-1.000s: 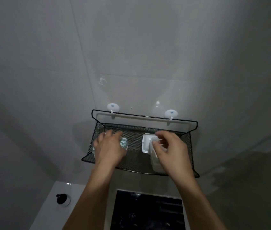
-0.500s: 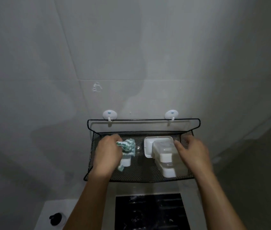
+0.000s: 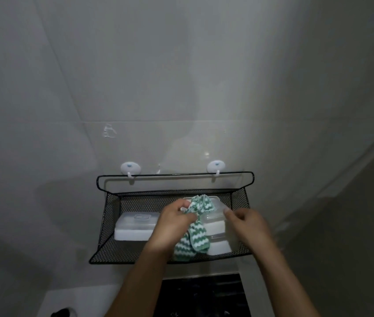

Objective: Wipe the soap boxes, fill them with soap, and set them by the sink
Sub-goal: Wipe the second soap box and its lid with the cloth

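Soap box (image 3: 215, 227) lies between both hands, long axis toward the wall — left hand (image 3: 172, 225) pinches the cloth (image 3: 195, 227) beside it, right hand (image 3: 247, 225) grips its side.

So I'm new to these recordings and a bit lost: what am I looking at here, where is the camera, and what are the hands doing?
No machine here: these are a person's two bare hands, filmed by a wide-angle camera worn on the head, looking forward and down. That is why the arms reach in from the bottom.

On the tiled wall hangs a black mesh basket, hooked over two white hooks. Inside sit two pale soap boxes: the left box is closed and untouched, the right box is being handled.

The left hand grips a green-and-white striped cloth that drapes over the right box. The right hand is at that box's right side; whether it actually grips it is hard to tell. Below lies something dark, too dim to identify.
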`<state>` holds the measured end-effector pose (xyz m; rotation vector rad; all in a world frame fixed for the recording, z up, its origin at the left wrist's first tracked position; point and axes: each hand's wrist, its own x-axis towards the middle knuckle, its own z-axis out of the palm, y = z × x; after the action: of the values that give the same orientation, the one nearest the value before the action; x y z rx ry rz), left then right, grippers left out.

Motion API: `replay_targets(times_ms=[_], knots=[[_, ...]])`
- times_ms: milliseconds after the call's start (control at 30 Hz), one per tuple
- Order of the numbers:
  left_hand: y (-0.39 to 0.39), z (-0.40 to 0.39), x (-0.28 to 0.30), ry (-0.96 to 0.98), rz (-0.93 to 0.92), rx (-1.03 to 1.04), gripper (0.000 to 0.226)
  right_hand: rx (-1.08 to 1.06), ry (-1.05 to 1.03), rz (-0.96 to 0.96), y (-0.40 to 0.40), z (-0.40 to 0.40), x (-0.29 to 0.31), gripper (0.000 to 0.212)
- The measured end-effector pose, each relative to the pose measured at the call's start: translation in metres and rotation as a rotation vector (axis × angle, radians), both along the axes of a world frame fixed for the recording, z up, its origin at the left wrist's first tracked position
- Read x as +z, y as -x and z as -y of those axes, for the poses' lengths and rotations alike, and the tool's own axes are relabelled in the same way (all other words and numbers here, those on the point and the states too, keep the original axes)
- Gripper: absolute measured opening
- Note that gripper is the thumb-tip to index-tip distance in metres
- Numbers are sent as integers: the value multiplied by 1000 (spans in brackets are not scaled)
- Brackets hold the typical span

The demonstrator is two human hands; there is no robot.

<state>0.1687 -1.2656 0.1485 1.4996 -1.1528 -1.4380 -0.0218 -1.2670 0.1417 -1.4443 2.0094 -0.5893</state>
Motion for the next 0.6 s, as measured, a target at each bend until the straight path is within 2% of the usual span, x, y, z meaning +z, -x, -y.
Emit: replay_targets(times_ms=[100, 167, 200, 300, 367, 500, 600], knots=[[-3, -2, 4, -7, -40, 4, 8, -16, 53, 94, -1, -1, 1, 26], [-4, -5, 7, 44, -52, 24, 10, -70, 98, 259, -3, -4, 4, 9], [-4, -6, 9, 73, -60, 37, 10, -95, 113, 360, -4, -5, 7, 10], [-6, -11, 16, 139, -122, 70, 17, -110, 131, 670, -6, -4, 15, 35], [-11, -14, 21, 159, -178, 94, 19, -103, 112, 876, -7, -1, 24, 43], [-34, -20, 35, 189, -290, 258, 18, -47, 24, 1081, -8, 1, 38, 37], [-53, -21, 50, 249, -222, 400, 24, 41, -43, 1176, -11, 1, 47, 31]])
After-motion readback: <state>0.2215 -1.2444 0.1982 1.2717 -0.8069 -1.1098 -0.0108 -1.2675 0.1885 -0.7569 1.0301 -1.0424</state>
